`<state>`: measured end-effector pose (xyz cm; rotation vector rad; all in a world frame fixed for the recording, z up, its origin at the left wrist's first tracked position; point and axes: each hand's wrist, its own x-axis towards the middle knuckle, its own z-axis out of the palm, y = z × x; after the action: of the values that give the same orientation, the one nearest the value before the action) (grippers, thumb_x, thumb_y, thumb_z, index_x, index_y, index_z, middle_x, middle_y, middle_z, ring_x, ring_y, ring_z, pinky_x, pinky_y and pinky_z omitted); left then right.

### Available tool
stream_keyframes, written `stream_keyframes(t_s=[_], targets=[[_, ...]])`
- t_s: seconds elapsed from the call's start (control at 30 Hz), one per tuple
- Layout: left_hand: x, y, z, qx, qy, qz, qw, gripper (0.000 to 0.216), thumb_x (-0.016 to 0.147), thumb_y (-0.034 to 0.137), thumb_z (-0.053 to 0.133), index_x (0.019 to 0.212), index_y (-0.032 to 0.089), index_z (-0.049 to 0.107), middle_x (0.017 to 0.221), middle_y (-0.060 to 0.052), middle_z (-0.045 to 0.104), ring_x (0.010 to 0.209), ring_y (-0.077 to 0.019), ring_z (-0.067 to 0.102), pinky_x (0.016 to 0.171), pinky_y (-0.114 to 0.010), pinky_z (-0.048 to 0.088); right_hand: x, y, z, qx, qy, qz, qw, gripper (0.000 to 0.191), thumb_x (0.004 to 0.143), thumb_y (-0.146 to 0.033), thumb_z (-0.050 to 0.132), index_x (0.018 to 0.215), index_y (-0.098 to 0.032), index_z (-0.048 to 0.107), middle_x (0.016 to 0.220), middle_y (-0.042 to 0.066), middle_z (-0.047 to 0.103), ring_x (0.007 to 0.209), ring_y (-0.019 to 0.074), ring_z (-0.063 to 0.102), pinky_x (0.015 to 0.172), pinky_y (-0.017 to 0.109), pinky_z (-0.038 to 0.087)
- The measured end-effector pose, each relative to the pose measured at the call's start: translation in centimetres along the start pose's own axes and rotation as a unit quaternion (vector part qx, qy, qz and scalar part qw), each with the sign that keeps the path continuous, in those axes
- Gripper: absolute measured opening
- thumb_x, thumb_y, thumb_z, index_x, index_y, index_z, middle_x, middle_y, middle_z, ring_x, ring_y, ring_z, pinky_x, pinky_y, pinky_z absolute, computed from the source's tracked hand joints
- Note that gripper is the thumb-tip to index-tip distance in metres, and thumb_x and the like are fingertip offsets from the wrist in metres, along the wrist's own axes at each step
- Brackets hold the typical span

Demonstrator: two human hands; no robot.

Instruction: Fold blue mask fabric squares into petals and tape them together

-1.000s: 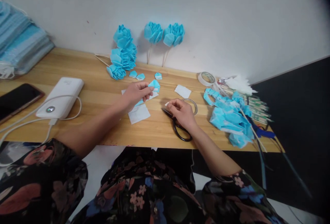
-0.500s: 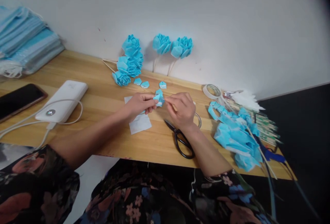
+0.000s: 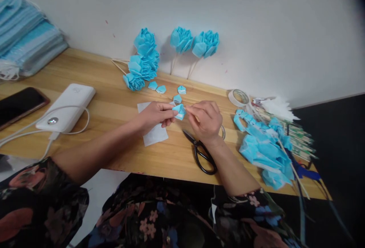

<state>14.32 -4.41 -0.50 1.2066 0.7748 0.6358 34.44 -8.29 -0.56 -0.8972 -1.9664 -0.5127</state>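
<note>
My left hand (image 3: 156, 114) pinches a small folded blue petal piece (image 3: 179, 111) just above the wooden table (image 3: 114, 99). From the right, my right hand (image 3: 205, 120) meets the same piece with its fingertips closed on it. Black scissors (image 3: 202, 155) lie under my right wrist. A white paper square (image 3: 155, 135) rests below my left hand. Small blue petals (image 3: 157, 86) lie farther back, near finished blue flowers (image 3: 141, 63).
A white power bank (image 3: 67, 107) with cable and a dark phone (image 3: 18, 103) sit at left, stacked blue masks (image 3: 25, 42) behind them. At right lie a tape roll (image 3: 238, 97), a heap of blue mask pieces (image 3: 264, 149) and wooden sticks. Two blue flowers (image 3: 194, 42) lean on the wall.
My right hand left the spot by the scissors and came up to meet the blue piece in my left hand. The view shifted slightly.
</note>
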Motion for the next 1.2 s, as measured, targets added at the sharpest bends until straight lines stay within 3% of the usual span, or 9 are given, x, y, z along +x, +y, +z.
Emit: stream_keyframes(t_s=[0.73, 1.2], targets=[[0.06, -0.14, -0.09, -0.014, -0.001, 0.023, 1.000, 0.020, 0.080, 0.031, 0.073, 0.072, 0.014, 0.067, 0.060, 0.001, 0.060, 0.051, -0.0064, 0.050, 0.046, -0.019, 0.036, 0.08, -0.05, 0.04, 0.006, -0.023, -0.005, 1.000, 0.018, 0.094, -0.010, 0.064, 0.104, -0.023, 0.072, 0.086, 0.004, 0.072, 0.080, 0.0180, 0.062, 0.069, 0.033, 0.050], [-0.18, 0.42, 0.17, 0.004, 0.042, 0.009, 0.999, 0.020, 0.078, 0.034, 0.073, 0.073, 0.014, 0.071, 0.058, 0.001, 0.058, 0.055, -0.0082, 0.048, 0.051, -0.022, 0.036, -0.12, -0.05, 0.13, 0.020, -0.073, 0.022, 0.997, 0.020, 0.096, -0.012, 0.061, 0.104, -0.025, 0.075, 0.090, 0.004, 0.075, 0.084, 0.0190, 0.064, 0.073, 0.034, 0.053]])
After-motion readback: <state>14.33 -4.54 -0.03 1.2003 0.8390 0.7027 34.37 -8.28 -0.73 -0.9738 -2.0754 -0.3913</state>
